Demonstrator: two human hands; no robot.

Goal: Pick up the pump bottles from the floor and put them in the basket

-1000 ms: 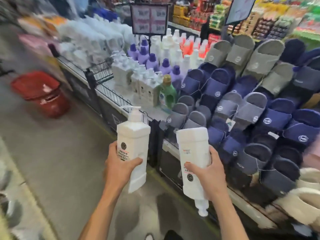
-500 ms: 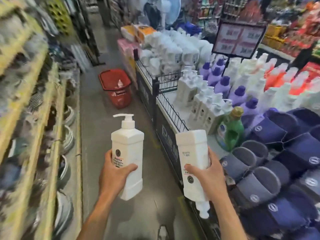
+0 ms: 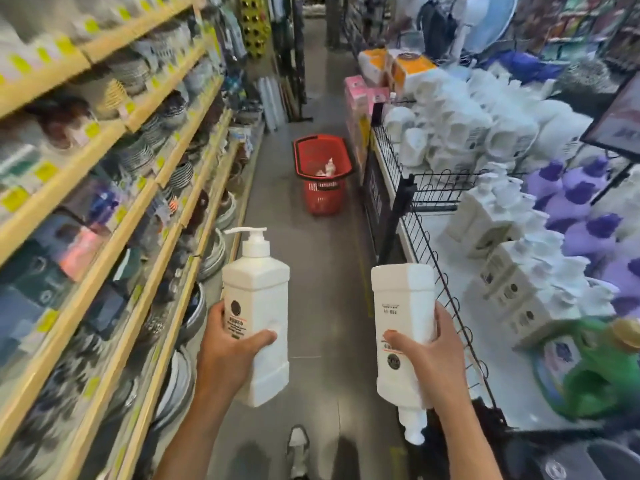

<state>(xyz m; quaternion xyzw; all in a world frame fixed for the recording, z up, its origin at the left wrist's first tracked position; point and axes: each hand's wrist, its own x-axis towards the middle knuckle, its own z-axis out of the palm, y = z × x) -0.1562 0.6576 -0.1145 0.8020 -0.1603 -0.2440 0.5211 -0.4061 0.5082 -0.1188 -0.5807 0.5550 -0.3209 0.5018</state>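
Left hand (image 3: 232, 355) is wrapped round an upright white pump bottle (image 3: 256, 306). Right hand (image 3: 433, 362) is clamped on a second bottle (image 3: 403, 306) held upside down, so pick-up of these two is judged complete. The red basket (image 3: 304, 150) stands well ahead on the aisle floor (image 3: 318, 271) with what appears to be a white pump top (image 3: 328, 166) inside, so the deposit remains outstanding. The only constraint noted is the narrow lane between the crockery shelves (image 3: 104, 202) on the left and the wire-fenced counter (image 3: 433, 251) on the right.

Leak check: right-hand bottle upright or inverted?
Inverted. The right hand grips the pump bottle with its flat base on top and the pump neck pointing down below the hand.
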